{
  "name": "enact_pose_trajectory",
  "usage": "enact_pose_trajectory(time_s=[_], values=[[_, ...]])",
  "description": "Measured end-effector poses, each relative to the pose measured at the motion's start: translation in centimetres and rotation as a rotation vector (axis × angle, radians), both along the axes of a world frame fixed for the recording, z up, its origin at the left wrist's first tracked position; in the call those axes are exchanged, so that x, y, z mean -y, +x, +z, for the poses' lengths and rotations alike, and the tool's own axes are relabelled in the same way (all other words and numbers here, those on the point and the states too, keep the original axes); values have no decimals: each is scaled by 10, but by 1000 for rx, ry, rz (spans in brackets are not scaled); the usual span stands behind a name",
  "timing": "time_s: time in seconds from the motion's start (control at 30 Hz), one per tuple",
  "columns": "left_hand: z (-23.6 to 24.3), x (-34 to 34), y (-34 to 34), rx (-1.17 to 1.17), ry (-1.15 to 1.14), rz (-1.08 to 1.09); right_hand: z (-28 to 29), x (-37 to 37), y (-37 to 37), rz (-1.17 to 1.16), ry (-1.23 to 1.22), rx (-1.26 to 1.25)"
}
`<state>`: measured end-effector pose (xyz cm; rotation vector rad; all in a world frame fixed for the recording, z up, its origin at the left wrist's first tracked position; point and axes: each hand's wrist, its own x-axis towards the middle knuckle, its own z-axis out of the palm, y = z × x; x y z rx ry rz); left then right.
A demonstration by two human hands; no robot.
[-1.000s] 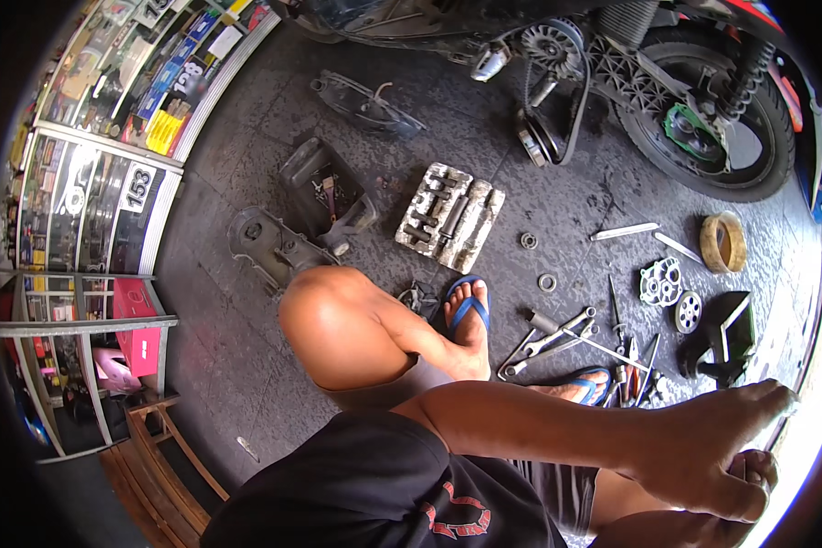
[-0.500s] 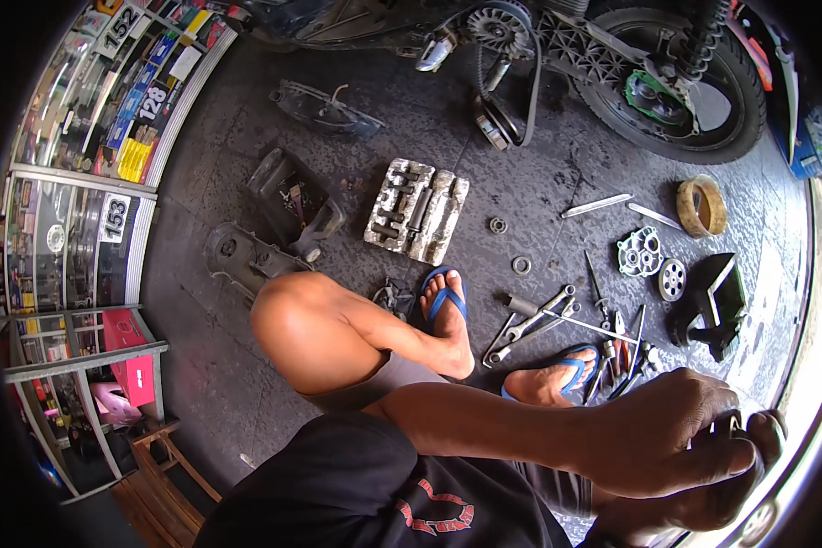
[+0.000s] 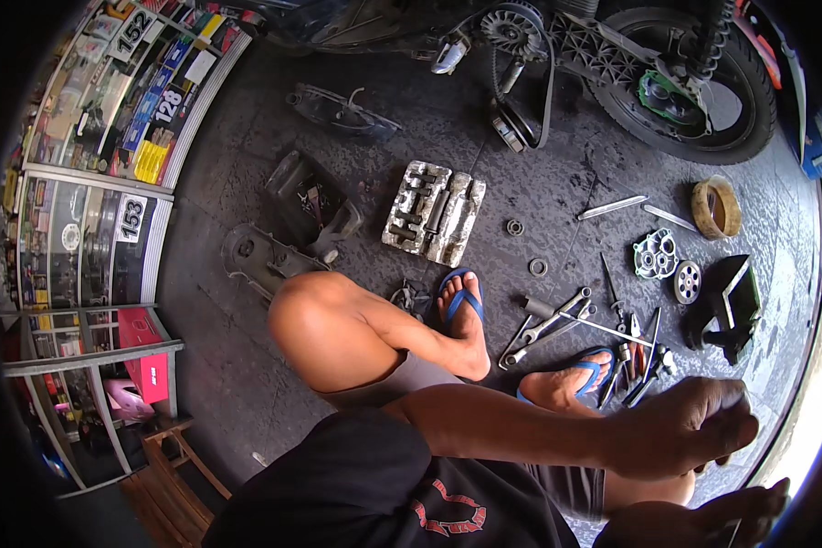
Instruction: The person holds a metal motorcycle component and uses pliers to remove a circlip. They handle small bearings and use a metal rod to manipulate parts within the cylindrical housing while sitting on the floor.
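My left forearm reaches across to the lower right. There my left hand point(image 3: 680, 429) is closed, its fingers curled in; what they hold, if anything, is hidden. Below it, at the dark lower edge, is my right hand point(image 3: 735, 516), apart from the left and partly cut off. A thin bright sliver shows by its fingers, too small to name. Beyond the hands lie several hand tools, among them pliers point(image 3: 635, 333) and wrenches point(image 3: 557, 320), beside my sandalled foot. A black box-like part point(image 3: 723, 306) stands just past the left hand.
On the dark floor are a socket set in a worn tray point(image 3: 434, 215), a black bin point(image 3: 310, 201), a metal cover point(image 3: 656, 254) and a yellowish ring point(image 3: 716, 208). A partly dismantled scooter with its rear wheel point(image 3: 694, 91) stands beyond. Glass display cases point(image 3: 100, 228) line the left side.
My hands were together around a small shiny thing and are now apart. The right hand has dropped lower. The whole scene has shifted slightly rightward in view.
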<state>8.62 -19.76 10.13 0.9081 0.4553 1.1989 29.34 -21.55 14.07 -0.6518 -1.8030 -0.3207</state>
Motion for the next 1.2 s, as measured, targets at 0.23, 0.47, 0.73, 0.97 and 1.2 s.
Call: enact_pose_trajectory(time_s=[0.23, 0.47, 0.73, 0.97, 1.2], values=[[34, 16, 6, 493, 33, -171, -30, -7, -29, -145, -280, 21], [2, 34, 54, 617, -81, -124, -91, 8, -24, -139, -900, -583], [34, 28, 43, 226, -45, -272, -167, 49, -58, 618, -1186, -1682], [26, 40, 80, 676, -216, -73, -130, 42, -59, 989, -987, -2028], [39, 27, 35, 646, -45, -398, -64, 31, -61, 1484, -496, -2263]])
